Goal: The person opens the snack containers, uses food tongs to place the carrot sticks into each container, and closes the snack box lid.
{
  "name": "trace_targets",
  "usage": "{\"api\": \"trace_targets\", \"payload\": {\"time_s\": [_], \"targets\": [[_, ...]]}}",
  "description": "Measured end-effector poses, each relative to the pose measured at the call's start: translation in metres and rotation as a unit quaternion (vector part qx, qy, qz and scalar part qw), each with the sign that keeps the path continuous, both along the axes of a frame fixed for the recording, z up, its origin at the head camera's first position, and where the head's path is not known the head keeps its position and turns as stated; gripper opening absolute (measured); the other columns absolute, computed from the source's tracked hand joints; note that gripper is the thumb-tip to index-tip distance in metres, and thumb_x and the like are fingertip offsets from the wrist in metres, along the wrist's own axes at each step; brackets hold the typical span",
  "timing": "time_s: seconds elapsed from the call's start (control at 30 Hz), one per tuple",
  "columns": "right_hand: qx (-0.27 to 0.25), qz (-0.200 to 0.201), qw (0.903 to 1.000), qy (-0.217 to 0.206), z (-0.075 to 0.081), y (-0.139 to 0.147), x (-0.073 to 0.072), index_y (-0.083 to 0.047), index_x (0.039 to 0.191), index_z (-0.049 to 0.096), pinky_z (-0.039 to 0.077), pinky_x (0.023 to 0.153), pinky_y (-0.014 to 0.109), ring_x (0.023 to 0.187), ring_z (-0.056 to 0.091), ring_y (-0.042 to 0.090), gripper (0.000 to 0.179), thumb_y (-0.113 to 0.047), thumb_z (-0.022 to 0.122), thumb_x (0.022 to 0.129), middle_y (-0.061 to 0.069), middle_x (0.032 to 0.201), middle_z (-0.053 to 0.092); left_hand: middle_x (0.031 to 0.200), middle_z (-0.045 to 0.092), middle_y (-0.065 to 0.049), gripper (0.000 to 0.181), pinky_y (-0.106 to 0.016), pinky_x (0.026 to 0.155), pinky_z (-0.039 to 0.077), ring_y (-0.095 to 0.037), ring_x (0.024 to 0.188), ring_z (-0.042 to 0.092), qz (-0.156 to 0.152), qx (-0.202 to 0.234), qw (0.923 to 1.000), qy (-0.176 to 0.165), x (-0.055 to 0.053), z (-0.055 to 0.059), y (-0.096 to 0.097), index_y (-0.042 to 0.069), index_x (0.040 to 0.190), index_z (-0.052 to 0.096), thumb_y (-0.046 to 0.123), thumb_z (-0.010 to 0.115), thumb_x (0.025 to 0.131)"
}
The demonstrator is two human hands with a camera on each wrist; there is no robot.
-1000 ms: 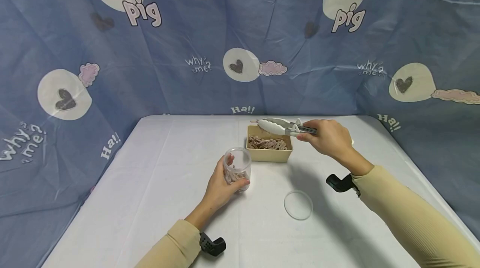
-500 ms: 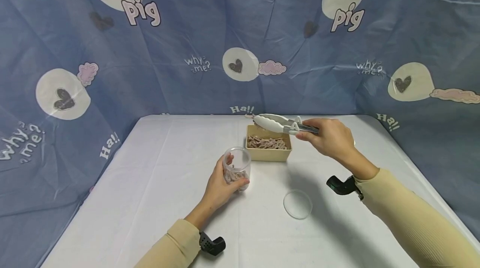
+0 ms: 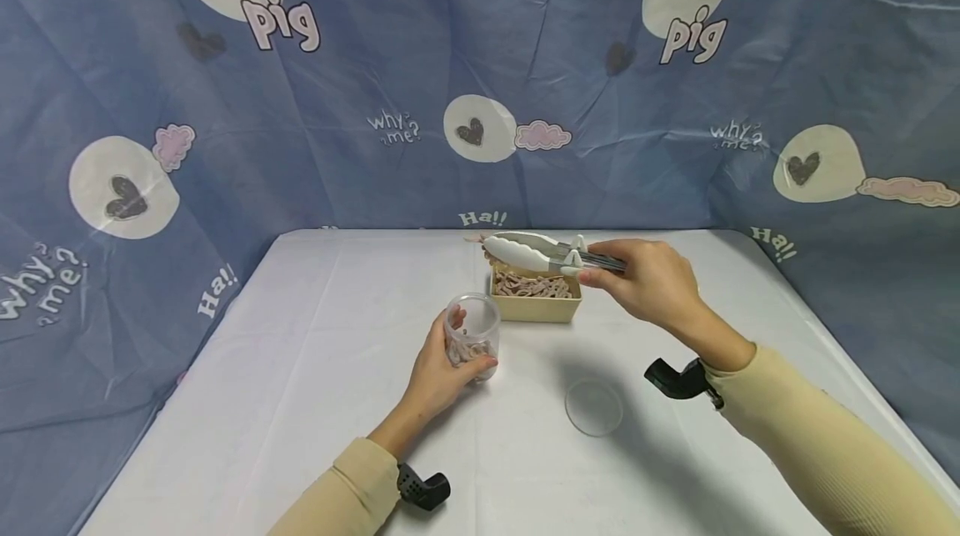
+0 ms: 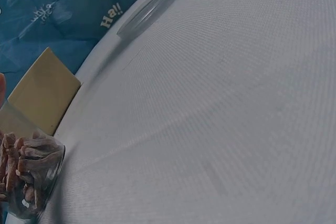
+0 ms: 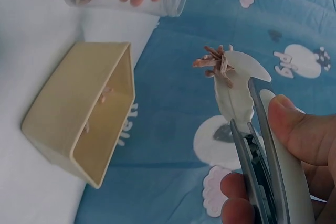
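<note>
- Grips, with left hand [image 3: 438, 368], a clear jar [image 3: 482, 333] partly filled with brown strips [image 4: 31, 163], upright on the white-covered bench [image 3: 300, 386].
- Pinches a small bunch of strips [image 5: 215, 65] in white-tipped tongs [image 3: 516, 253], raised near jar and box.
- Beyond and right of jar, a beige box [image 3: 536, 310], also with strips inside.
- Nearer, flat on the bench, a clear round lid [image 3: 594, 408].
- Clamped on the tongs with right hand [image 3: 654, 283].
</note>
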State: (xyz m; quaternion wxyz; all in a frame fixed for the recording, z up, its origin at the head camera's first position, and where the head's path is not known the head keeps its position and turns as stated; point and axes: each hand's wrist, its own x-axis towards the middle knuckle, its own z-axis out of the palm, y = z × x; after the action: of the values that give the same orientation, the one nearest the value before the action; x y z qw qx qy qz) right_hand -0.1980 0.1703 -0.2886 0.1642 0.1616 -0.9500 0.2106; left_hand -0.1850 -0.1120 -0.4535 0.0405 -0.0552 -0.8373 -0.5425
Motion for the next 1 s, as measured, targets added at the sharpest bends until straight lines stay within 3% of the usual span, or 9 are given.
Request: {"api": "trace_targets", "payload": {"time_s": [0.37,0.6,0.83,1.0], "targets": [[-0.013,0.023,0.9996,-0.006,-0.001,-0.008,0.005,-0.017,0.114,0.075,0.04,0.052,0.03,0.059,0.054,0.01,0.038,-0.04,0.077,0.084,-0.001,0.072,0.073,0.153,0.044,-0.004,0.096,-0.051,0.121,0.026,-0.026,0.144,0.039,0.0,0.003,1.0,0.003,0.001,0.001,0.0,0.017,0.154,0.027,0.031,0.085,0.078],[-0.017,0.034,0.9993,0.004,-0.004,-0.011,0.008,-0.016,0.113,0.075,0.043,0.056,0.032,0.064,0.058,0.012,0.039,-0.04,0.078,0.083,0.003,0.089,0.077,0.154,0.043,-0.004,0.097,-0.052,0.121,0.026,-0.027,0.145,0.037,-0.004,-0.004,1.0,0.007,0.002,0.002,-0.001,0.016,0.154,0.026,0.032,0.084,0.078],[-0.024,0.045,0.9987,-0.008,-0.004,-0.013,0.014,-0.016,0.113,0.075,0.039,0.052,0.029,0.053,0.052,0.005,0.038,-0.039,0.078,0.083,-0.001,0.07,0.071,0.154,0.043,-0.007,0.098,-0.053,0.121,0.027,-0.03,0.146,0.037,-0.005,-0.01,0.9998,0.015,0.002,0.001,0.0,0.014,0.154,0.025,0.032,0.084,0.078],[-0.03,0.05,0.9981,-0.02,-0.004,-0.013,0.016,-0.015,0.112,0.075,0.039,0.052,0.028,0.051,0.051,0.004,0.037,-0.037,0.078,0.083,-0.003,0.066,0.068,0.155,0.043,-0.006,0.099,-0.052,0.121,0.026,-0.029,0.146,0.036,-0.005,-0.009,0.9999,0.011,0.001,0.001,0.0,0.015,0.155,0.024,0.032,0.084,0.079]]}}
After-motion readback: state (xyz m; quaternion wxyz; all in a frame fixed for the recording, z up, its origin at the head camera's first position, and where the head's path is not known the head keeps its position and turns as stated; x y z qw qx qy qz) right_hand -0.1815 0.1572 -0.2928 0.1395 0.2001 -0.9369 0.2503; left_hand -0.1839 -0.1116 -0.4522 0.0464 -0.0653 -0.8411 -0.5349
